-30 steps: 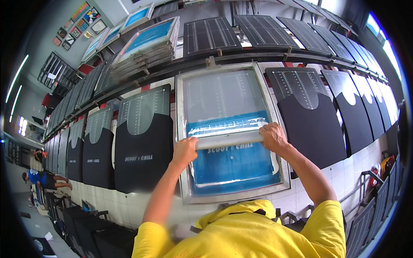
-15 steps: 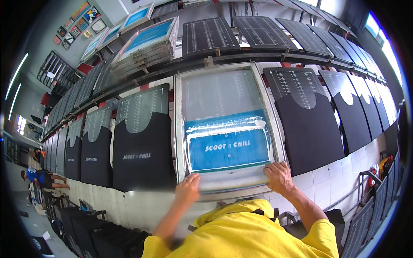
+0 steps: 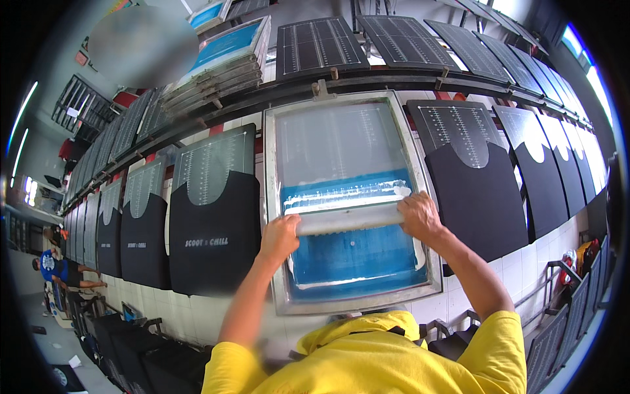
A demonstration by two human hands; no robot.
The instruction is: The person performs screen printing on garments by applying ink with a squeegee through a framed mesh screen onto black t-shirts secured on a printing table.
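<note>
We've got both hands wrapped tight around the squeegee [image 3: 348,220], left hand [image 3: 280,238] on the 9 o'clock end and right hand [image 3: 418,215] on the 3 o'clock end, fingers fully curled over the bar. The squeegee lies crosswise about halfway up the printing screen [image 3: 348,200], with its blade down on the mesh. That screen sits flat on the long table [image 3: 216,315], dead centre in our view, with its metal frame around it.

Looks to us like we're mid-stroke on an ink pass. There's a ridge of white ink [image 3: 341,196] just on the 12 o'clock side of the blade, and the blue stencil area [image 3: 357,253] on the 6 o'clock side reads pretty clean. Can't tell from here which way the stroke is running.

For the next bit, we'd say it calls for even pressure from both hands so the bar stays square to the frame, and a steady angle so the ink doesn't streak.

At 9 o'clock of the screen there's a black shirt [image 3: 211,236] on its board that already carries a white print, and at 3 o'clock another black shirt [image 3: 479,203] that looks blank. A stack of spare screens [image 3: 220,62] sits up at 11 o'clock on the shelf.
</note>
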